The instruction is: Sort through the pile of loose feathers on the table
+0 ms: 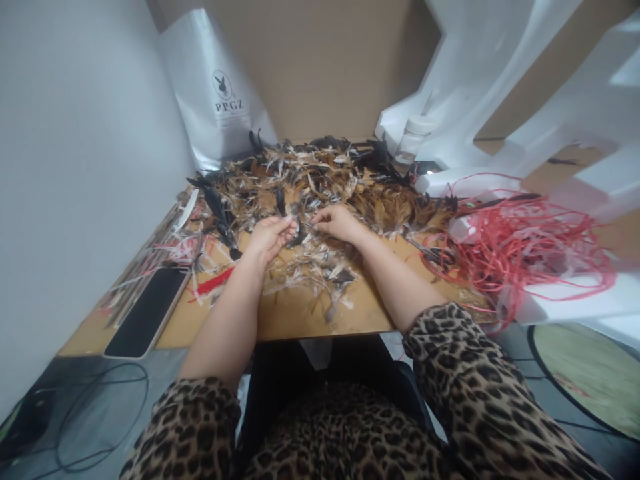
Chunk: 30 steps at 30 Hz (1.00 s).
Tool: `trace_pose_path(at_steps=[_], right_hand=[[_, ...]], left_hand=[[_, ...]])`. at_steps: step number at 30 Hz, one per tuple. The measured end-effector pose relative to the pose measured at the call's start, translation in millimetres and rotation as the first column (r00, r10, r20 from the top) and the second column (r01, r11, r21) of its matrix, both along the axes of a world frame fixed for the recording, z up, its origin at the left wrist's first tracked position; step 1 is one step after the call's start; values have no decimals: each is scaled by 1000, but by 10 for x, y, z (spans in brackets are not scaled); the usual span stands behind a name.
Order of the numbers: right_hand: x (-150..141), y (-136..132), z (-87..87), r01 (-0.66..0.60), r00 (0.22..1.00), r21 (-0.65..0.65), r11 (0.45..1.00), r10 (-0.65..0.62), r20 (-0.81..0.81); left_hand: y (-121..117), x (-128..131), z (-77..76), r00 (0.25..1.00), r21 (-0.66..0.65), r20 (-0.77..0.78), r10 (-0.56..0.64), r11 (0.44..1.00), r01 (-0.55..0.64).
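My left hand (pixel 274 236) is closed in a pinch on a small dark feather (pixel 298 235), above the middle of the table. Close by on the right, my right hand (pixel 336 223) has its thumb and fingertips pressed together at the edge of the feathers; what they hold, if anything, is too small to make out. Behind both hands lies a wide pile of brown, black and white feathers (pixel 325 170). Below them, pale fluffy feather scraps (pixel 325 270) are scattered on the wooden table (pixel 295 319).
At left lie a phone (pixel 145 312), a red strip (pixel 214 281) and long thin sticks (pixel 150 260). A silver bag (pixel 215 93) stands behind. Scissors (pixel 436 253) rest near tangled pink ribbon (pixel 530 247) at right. A white-capped jar (pixel 414 141) stands behind the pile.
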State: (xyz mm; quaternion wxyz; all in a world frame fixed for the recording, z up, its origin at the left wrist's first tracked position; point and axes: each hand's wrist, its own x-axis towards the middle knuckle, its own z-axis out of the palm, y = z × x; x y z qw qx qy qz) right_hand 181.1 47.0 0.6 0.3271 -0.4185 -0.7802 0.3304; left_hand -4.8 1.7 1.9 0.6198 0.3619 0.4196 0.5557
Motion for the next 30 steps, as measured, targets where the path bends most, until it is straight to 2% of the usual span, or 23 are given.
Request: trace_pose_path(at_steps=[2,5,10,13,15,17,21,26,30], right_hand=[[72,36,-7,-14,982,80,997,-1,189],[107,35,1,-59,928,177,982,-11,372],[48,6,-54,-30,873,258,966,-100,477],[27,-1,-58,12,928,200,980,-86,363],[30,-11,-17,14,981,127,992,-38,193],[39,-27,40,14,1000,39,999,-14,-4],[52,-45,114,16,963,-109,994,-45,-264],[32,-49,135,34,904,-207,978,-118,-411],[-18,-89,165,-35,844,-286,958,-124,-521]], left_hand=[[10,-11,-1,999,0,34,22,1000,-22],[11,-19,3,998,7,62,25,1000,-26],[8,-25,3,998,5,53,21,1000,-21],[16,-31,-4,999,20,54,6,1000,-8],[19,-33,-6,999,23,48,6,1000,-7],[18,-30,-2,999,24,37,10,1000,-11],[0,-16,14,1000,17,16,6,1000,-6],[-29,-10,32,999,-16,-8,-48,999,48],[-32,-16,14,994,-48,-24,-105,993,104]])
